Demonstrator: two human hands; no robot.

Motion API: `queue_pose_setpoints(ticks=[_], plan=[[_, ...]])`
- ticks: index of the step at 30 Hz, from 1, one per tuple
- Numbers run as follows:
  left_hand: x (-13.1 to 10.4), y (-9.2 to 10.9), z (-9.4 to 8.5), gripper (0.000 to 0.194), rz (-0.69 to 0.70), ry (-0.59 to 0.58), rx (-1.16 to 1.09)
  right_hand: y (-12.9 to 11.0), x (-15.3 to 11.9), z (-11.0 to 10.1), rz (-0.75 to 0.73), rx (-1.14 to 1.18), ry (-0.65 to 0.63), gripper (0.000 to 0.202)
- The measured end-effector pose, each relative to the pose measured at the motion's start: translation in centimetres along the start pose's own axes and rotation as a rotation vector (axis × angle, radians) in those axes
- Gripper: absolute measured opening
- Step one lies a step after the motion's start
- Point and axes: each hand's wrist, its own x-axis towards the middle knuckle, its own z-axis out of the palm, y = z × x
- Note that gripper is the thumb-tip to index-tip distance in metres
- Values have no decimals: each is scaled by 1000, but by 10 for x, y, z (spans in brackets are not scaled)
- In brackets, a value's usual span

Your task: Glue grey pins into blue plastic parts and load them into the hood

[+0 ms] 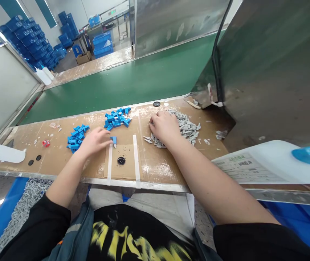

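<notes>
My left hand [96,140] is just above the cardboard-covered bench, thumb and fingers a little apart. At its fingertips is a small blue plastic piece [114,140] with a white end. Over the left edge of a heap of small grey plastic pieces [187,127], my right hand [166,126] bends its fingers inward; what they pinch, if anything, is hidden. Two piles of similar blue pieces lie close by, one pile [117,118] beyond my left hand and another pile [76,137] to its left. A black round cap [121,160] holding dark, shiny liquid sits between two white tape strips.
A green conveyor belt [117,85] runs behind the bench. One large white bottle [266,163] is at right, a smaller bottle [8,153] lies at left. Metal panels [274,79] rise on the right. A blue bin [21,214] of grey pieces stands below left.
</notes>
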Motion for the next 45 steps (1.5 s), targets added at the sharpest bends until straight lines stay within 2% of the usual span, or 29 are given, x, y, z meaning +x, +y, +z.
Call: queue_pose_setpoints(ticks=[2, 4, 8, 10, 12, 14, 16, 18, 21, 24, 26, 28, 32, 35, 37, 40, 45], plan=[[5, 17, 16, 41, 49, -94, -16, 1, 0, 1, -7, 20, 24, 27], [16, 27, 29, 34, 40, -123, 31, 1, 0, 2, -19, 52, 59, 26], [41, 27, 45, 30, -54, -20, 233, 2, 0, 4, -74, 155, 188, 19], [48, 22, 44, 35, -70, 26, 276, 1, 0, 5, -142, 250, 257, 18], [50, 14, 36, 44, -85, 98, 262, -2, 0, 5, -201, 388, 271, 18], [46, 1, 22, 51, -162, 187, 277, -7, -1, 6, -234, 558, 211, 21], [41, -16, 6, 47, -302, 203, 389, -15, -3, 7, -293, 716, 118, 23], [37, -35, -7, 37, -433, 105, 550, -24, -6, 9, -396, 842, 25, 26], [32, -56, -16, 27, -492, -39, 661, -35, -12, 11, -509, 984, -131, 33], [29, -60, -16, 25, -464, -27, 649, -40, -18, 10, -546, 1043, -265, 36], [28, -51, -15, 22, -438, 33, 588, -42, -21, 9, -577, 1031, -307, 36], [28, -34, -12, 21, -405, 132, 428, -42, -23, 8, -587, 1016, -320, 33], [33, 11, 8, 26, -258, 343, -216, -43, -28, 1, -589, 1008, -340, 25], [37, 37, 35, 28, -112, 374, -645, -44, -32, -4, -696, 945, -400, 25], [39, 45, 51, 29, -40, 364, -772, -44, -35, -6, -771, 882, -463, 27], [40, 47, 68, 33, 11, 352, -862, -47, -41, -9, -861, 791, -531, 30], [42, 46, 77, 34, -74, 346, -954, -54, -48, -18, -958, 581, -525, 32]])
